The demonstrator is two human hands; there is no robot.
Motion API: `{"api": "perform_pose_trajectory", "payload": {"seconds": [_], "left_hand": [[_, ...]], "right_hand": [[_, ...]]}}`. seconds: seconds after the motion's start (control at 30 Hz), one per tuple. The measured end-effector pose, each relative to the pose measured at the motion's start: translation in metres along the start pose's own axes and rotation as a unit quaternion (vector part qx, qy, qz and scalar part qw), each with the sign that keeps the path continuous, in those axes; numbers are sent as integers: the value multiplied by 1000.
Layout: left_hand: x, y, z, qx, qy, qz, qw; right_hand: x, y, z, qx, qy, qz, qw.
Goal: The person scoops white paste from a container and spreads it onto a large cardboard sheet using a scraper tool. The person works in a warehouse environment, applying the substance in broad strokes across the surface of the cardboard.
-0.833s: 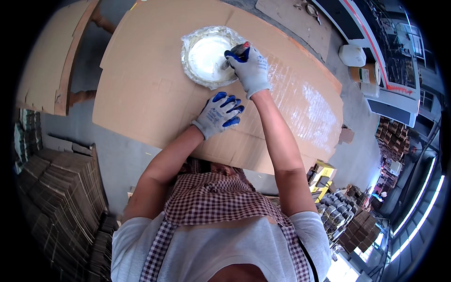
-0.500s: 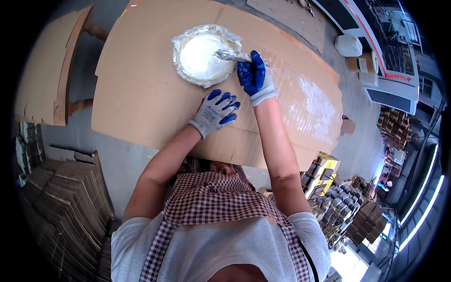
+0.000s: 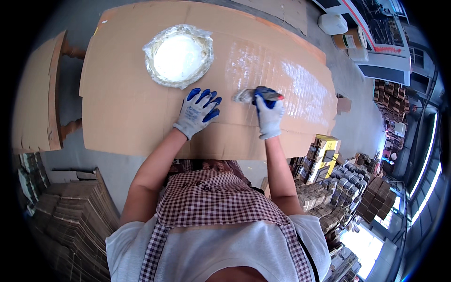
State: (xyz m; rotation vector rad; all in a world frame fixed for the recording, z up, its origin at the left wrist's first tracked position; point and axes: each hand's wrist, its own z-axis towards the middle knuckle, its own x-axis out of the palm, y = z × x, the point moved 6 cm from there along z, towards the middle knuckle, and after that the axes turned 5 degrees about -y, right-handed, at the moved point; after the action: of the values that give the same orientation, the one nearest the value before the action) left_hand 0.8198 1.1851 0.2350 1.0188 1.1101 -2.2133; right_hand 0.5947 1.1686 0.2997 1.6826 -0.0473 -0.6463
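Note:
My right hand (image 3: 269, 110), in a white and blue work glove, is closed around a paintbrush (image 3: 243, 96). Its pale, wet-looking bristles point left, down at the cardboard sheet (image 3: 122, 113), and a red handle end shows on the right. My left hand (image 3: 198, 113), gloved the same way, rests on the sheet with fingers apart and holds nothing. Just beyond it stands a round bowl (image 3: 148, 58), wrapped in crinkled clear plastic and filled with a white paste (image 3: 178, 57). A shiny wet coat (image 3: 305, 89) streaks the sheet's right side.
Another board-topped table (image 3: 35, 94) stands at the left. Stacked flat cardboard (image 3: 77, 216) fills the lower left. On the right are a white jug (image 3: 332, 23), a tub (image 3: 352, 40), a yellow box (image 3: 326, 148) and several bundled stacks (image 3: 352, 183).
My right hand has brought the brush from over the bowl's right edge down and right to the cardboard. My left hand still lies on the sheet. The whole view has shifted slightly.

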Motion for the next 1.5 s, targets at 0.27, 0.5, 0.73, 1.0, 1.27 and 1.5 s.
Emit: {"api": "perform_pose_trajectory", "payload": {"seconds": [0.27,0.5,0.73,1.0,1.27,1.5], "left_hand": [[3,3,-2,-8,4,-12,1000],[2,1,0,0,4,-3,1000],[1,0,1,-11,20,4,1000],[1,-3,6,-1,15,0,1000],[-3,-1,3,-12,13,-6,1000],[2,1,-1,0,-6,-7,1000]], "right_hand": [[15,6,-15,-169,22,-312,935],[42,32,-38,-234,92,-232,940],[-38,-9,9,-84,-41,-367,925],[-18,-11,-14,-155,20,-292,943],[-40,-6,-1,2,-14,-152,988],[56,22,-5,-134,120,-172,969]]}}
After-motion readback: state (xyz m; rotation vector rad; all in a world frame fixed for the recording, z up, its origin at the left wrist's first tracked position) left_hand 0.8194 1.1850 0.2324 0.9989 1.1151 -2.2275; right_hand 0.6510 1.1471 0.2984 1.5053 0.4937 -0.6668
